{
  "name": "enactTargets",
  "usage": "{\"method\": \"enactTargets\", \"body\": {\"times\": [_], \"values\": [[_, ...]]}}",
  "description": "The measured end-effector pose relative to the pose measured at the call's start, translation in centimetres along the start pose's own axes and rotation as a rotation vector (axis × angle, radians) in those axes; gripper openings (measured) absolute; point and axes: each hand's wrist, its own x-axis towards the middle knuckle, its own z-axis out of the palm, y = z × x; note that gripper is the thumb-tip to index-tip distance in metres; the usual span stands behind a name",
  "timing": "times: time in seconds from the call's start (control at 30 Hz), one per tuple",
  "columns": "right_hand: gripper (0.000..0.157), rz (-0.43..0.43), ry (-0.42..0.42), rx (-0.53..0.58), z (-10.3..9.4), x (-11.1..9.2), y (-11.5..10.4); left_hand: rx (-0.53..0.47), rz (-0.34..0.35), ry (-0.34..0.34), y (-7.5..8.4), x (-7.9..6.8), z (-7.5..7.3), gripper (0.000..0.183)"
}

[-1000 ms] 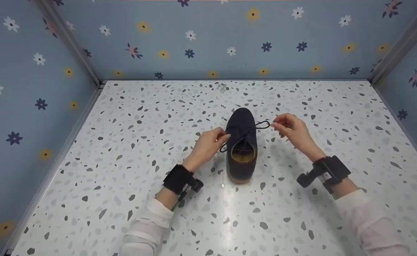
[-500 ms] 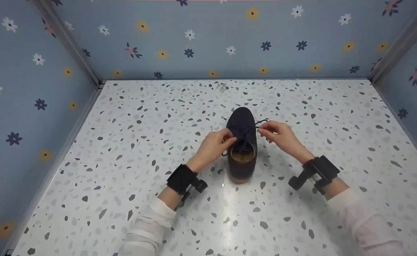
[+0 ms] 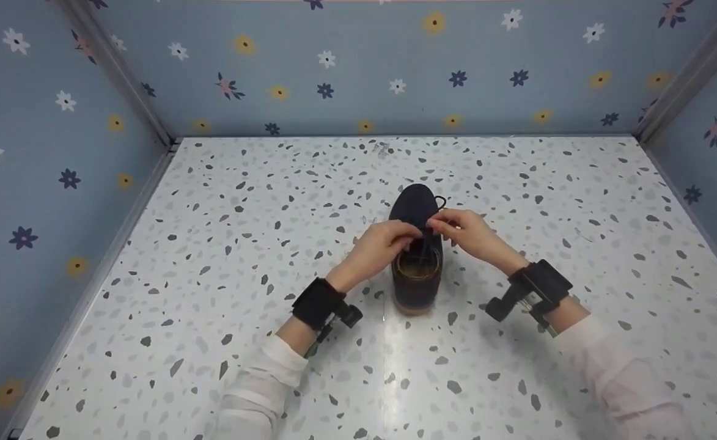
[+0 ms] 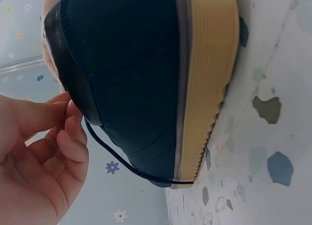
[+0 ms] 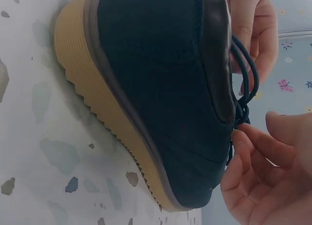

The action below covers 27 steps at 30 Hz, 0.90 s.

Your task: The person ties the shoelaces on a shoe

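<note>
A dark shoe [image 3: 415, 293] with a pale, ridged sole stands upright on the speckled surface, toe pointing away from me. My left hand [image 3: 371, 250] reaches over the lacing from the left, thumb and fingertips pinched together on the shoelace [image 5: 252, 71], which loops up to them in the right wrist view. From the other side my right hand [image 3: 475, 235] touches the knot with its fingertips; its thumb [image 5: 280, 125] stands apart from them. One lace end trails down the shoe's left side in the left wrist view. Fingers hide most of the knot in the head view.
White speckled tabletop [image 3: 260, 201] surrounds the shoe. Blue flowered panels [image 3: 358, 67] enclose it at the back and both sides. Each wrist wears a black strap with a small camera [image 3: 351, 315].
My right hand has left the right-hand lace loop and moved left onto the knot. My left hand has shifted right, over the lacing. The shoe stays in place.
</note>
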Motion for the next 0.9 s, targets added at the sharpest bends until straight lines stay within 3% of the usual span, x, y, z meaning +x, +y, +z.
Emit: {"method": "enactTargets", "body": {"times": [0.2, 0.33, 0.47, 0.63, 0.77, 0.9], "values": [[0.027, 0.050, -0.026, -0.032, 0.1, -0.1, -0.9, -0.025, 0.029, 0.037, -0.6, 1.2, -0.7, 0.012], [0.033, 0.097, 0.002, -0.046, 0.5, -0.2, -1.5, 0.004, 0.059, 0.051, -1.0, 2.2, -1.3, 0.023], [0.039, 0.121, 0.043, -0.086, 0.8, -0.2, -1.9, 0.068, 0.136, -0.040, -1.3, 3.4, -1.5, 0.038], [0.043, 0.166, 0.048, -0.128, 1.1, -0.3, -2.3, 0.165, 0.149, -0.165, -1.8, 4.3, -1.5, 0.047], [0.038, 0.200, 0.045, -0.144, 1.4, -0.3, -2.4, 0.215, 0.138, -0.194, -2.1, 4.6, -1.4, 0.034], [0.024, 0.211, 0.059, -0.135, 1.4, -0.3, -2.3, 0.251, 0.119, -0.168, -2.5, 4.6, -1.5, 0.014]]}}
